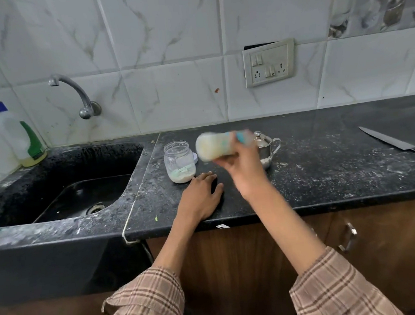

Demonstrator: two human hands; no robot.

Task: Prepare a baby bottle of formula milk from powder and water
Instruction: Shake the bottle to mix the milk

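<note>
The right hand (242, 169) grips a blurred bottle (215, 146) sideways above the counter (328, 172) — jar (179, 165) left, jug (265, 147) behind. The left hand (201, 195) lies flat, fingers spread, near the front edge. 1 knife (398, 144) lies far right.

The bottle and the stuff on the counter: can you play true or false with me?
1. The right hand holds the baby bottle tipped sideways. True.
2. The left hand is lifting the powder jar. False: it rests flat on the counter, beside the jar.
3. The powder jar has no lid on. True.
4. The knife lies in the sink. False: it lies on the counter, far right.
5. The steel pot stands behind the right hand. True.
</note>
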